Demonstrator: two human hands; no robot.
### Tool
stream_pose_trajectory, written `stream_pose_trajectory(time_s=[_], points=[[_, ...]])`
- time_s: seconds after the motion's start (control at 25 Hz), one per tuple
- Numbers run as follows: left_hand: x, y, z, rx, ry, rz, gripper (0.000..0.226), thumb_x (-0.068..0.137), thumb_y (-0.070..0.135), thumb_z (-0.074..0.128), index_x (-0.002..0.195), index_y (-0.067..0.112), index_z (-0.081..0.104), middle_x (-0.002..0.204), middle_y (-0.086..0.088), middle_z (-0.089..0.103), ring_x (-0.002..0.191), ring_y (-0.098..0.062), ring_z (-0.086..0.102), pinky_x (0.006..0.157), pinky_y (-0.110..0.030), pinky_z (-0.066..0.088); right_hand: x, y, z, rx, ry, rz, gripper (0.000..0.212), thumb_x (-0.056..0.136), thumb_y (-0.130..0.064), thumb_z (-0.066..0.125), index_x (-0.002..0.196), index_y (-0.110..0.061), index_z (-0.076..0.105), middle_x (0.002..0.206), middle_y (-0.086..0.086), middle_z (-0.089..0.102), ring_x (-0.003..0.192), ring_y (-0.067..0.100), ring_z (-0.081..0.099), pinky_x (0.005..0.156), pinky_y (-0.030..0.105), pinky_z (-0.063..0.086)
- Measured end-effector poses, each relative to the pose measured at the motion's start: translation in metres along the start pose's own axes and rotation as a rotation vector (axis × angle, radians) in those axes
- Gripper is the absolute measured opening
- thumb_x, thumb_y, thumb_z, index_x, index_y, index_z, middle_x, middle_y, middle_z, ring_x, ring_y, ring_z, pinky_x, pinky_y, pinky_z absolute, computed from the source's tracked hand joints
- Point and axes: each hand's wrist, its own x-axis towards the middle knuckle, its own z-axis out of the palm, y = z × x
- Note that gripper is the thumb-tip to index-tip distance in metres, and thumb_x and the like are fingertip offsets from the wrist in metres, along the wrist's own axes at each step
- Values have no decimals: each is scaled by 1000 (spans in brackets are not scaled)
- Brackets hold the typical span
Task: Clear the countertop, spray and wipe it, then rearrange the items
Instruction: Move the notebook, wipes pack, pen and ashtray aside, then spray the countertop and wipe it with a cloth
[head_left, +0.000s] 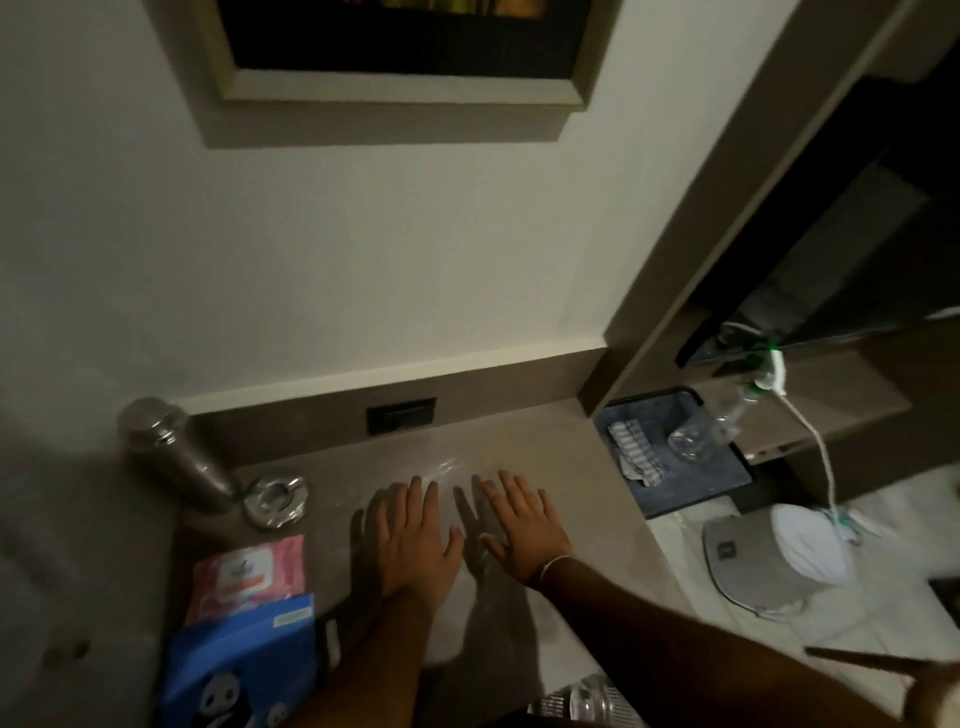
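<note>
Both hands lie flat, palms down, on the brown tabletop (545, 441), fingers spread apart and holding nothing: the left hand (415, 535) and the right hand (524, 525) sit side by side near the middle, thumbs pointing toward each other with a narrow gap between them. The right wrist wears a thin pale band (551, 566). Both forearms reach in from the lower edge of the view. Left of the hands, a pink wipes pack (247, 577) lies flat with a white flap label on top; its print is too blurred to read. Overlapping the pack's near edge is a blue packet (244, 660) printed with panda figures and a small pale label whose writing cannot be made out. Behind these stands a steel bottle (171, 452), upright against the back ledge, and just beside its foot sits a round, shiny dish (275, 499), possibly an ashtray. A dark socket plate (401, 414) is set in the back ledge. To the right, lower than the tabletop, a dark tray (691, 483) holds a striped cloth (636, 452) and an upturned glass (688, 441). A white cable (815, 441) hangs down past the tray toward a grey and white object (774, 556) on the tiled floor.
</note>
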Motion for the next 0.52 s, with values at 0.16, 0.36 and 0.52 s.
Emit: stream_pose_trajectory(time_s=[0.16, 0.36, 0.52], points=[[8, 36, 6, 30, 7, 151, 78, 95, 65, 33, 161, 23, 29, 171, -6, 21, 160, -29, 18, 128, -54, 11, -13, 35, -6, 69, 54, 103, 74, 107, -58, 34, 167, -31, -1, 176, 4, -9, 164, 27, -6, 131, 50, 1], [24, 66, 10, 92, -7, 225, 80, 94, 66, 28, 163, 26, 19, 172, -3, 16, 160, -26, 14, 128, -53, 6, -22, 89, -17, 208, 136, 217, 73, 107, -56, 36, 167, -30, 4, 176, 1, -5, 164, 24, -2, 132, 50, 2], [33, 100, 6, 135, -3, 234, 78, 91, 61, 28, 158, 22, 37, 166, -4, 36, 154, -27, 34, 122, -49, 10, -24, 155, -42, 415, 356, 443, 73, 105, -59, 33, 166, -21, 18, 174, 3, 15, 161, 22, 16, 132, 46, 13]])
